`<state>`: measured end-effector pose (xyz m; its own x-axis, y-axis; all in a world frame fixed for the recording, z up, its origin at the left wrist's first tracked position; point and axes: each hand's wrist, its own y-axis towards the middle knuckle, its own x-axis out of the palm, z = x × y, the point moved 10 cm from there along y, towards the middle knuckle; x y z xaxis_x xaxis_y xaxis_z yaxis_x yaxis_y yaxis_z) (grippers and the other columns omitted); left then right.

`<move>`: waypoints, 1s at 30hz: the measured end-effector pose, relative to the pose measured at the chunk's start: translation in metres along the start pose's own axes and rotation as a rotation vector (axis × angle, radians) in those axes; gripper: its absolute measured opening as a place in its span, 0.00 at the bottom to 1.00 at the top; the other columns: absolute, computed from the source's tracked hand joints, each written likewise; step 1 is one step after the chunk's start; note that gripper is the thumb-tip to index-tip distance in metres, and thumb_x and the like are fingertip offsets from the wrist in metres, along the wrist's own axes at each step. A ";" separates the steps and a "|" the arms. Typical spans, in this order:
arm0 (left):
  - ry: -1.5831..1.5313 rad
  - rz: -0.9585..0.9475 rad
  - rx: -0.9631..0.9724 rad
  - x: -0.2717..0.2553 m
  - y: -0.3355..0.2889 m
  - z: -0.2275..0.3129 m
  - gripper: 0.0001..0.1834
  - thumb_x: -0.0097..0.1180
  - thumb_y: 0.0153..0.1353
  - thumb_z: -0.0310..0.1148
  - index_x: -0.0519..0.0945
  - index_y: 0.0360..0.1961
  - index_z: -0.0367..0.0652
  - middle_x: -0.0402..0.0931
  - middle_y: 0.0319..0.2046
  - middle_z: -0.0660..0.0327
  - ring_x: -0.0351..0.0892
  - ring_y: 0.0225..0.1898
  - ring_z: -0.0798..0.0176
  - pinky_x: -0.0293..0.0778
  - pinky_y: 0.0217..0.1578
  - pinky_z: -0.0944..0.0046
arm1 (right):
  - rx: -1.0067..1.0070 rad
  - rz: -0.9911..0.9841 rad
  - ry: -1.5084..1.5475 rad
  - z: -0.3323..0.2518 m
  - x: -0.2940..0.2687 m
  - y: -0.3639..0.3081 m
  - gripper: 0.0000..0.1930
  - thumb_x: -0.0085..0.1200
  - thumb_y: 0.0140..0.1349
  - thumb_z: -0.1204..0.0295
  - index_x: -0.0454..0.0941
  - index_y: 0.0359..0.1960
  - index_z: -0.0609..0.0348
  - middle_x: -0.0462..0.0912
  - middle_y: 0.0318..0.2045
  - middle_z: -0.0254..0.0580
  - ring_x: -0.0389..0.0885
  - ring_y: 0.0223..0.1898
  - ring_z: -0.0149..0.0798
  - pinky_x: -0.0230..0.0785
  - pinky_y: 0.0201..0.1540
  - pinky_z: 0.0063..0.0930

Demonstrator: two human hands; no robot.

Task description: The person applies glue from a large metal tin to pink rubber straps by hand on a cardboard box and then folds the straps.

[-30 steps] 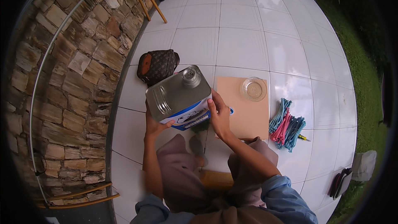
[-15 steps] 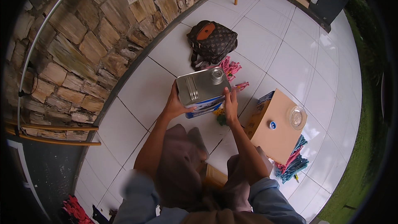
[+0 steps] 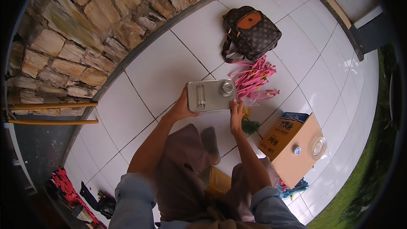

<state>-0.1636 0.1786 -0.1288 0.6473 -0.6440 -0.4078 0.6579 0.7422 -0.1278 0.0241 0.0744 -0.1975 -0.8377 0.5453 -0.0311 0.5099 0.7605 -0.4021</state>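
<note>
A rectangular silver metal can (image 3: 210,96) with a handle and a round cap on top sits between both my hands, seen from above. My left hand (image 3: 180,108) grips its left side. My right hand (image 3: 236,116) holds its right edge. The can is over the white tiled floor (image 3: 169,63), just in front of my knees. Right of the can lies a bundle of pink strips (image 3: 253,79).
A brown patterned bag (image 3: 251,32) lies beyond the pink bundle. A cardboard box (image 3: 292,146) with a small blue cap and a clear glass on top stands at my right. A stone wall (image 3: 85,21) curves along the left. Grass borders the tiles at right.
The view has swung left toward the stone wall. The can, tilted earlier, now sits upright and lower, still held in both hands, next to the pink bundle and bag.
</note>
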 end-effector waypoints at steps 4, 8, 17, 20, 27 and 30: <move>0.013 0.035 -0.006 0.002 -0.003 -0.015 0.69 0.74 0.28 0.26 0.34 0.65 0.44 0.51 0.62 0.50 0.52 0.64 0.48 0.55 0.62 0.56 | -0.050 0.037 -0.122 -0.013 -0.001 -0.007 0.26 0.41 0.65 0.51 0.60 0.50 0.63 0.69 0.45 0.52 0.67 0.47 0.41 0.56 0.53 0.32; 0.081 -0.011 -0.075 0.007 -0.008 -0.030 0.71 0.74 0.28 0.26 0.30 0.65 0.43 0.50 0.63 0.50 0.52 0.64 0.47 0.54 0.63 0.55 | -0.099 0.036 -0.127 -0.012 0.000 -0.010 0.25 0.41 0.65 0.51 0.60 0.49 0.63 0.69 0.47 0.54 0.68 0.50 0.42 0.57 0.53 0.32; 0.929 0.181 -0.267 -0.021 0.016 0.049 0.40 0.58 0.50 0.27 0.52 0.63 0.36 0.63 0.55 0.43 0.63 0.57 0.46 0.63 0.55 0.57 | -0.277 -0.183 -0.461 -0.083 -0.045 -0.024 0.18 0.43 0.66 0.64 0.63 0.53 0.61 0.72 0.50 0.52 0.72 0.52 0.42 0.64 0.52 0.28; 0.509 0.342 0.155 0.020 0.040 0.192 0.30 0.53 0.55 0.28 0.59 0.59 0.37 0.67 0.52 0.46 0.68 0.54 0.50 0.66 0.52 0.59 | -0.315 -0.164 -0.525 -0.160 -0.105 -0.058 0.15 0.45 0.65 0.67 0.68 0.48 0.63 0.78 0.44 0.48 0.78 0.46 0.37 0.69 0.46 0.26; 0.361 -0.314 0.449 0.267 0.053 0.293 0.22 0.53 0.57 0.32 0.67 0.53 0.44 0.73 0.46 0.57 0.73 0.47 0.56 0.69 0.47 0.57 | -0.369 0.358 -0.572 -0.182 -0.314 -0.126 0.03 0.47 0.56 0.80 0.71 0.32 0.66 0.77 0.23 0.45 0.77 0.23 0.36 0.69 0.27 0.26; 0.407 -0.524 0.396 0.346 0.045 0.278 0.22 0.55 0.54 0.29 0.68 0.52 0.44 0.69 0.49 0.53 0.70 0.51 0.52 0.69 0.48 0.56 | -0.412 0.431 -0.688 -0.136 -0.361 -0.144 0.12 0.55 0.49 0.83 0.67 0.35 0.65 0.75 0.30 0.48 0.77 0.29 0.42 0.71 0.30 0.29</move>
<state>0.1968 -0.0628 -0.0245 0.0710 -0.7168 -0.6936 0.9777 0.1877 -0.0939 0.2795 -0.1836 -0.0041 -0.4229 0.5811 -0.6953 0.7247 0.6776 0.1255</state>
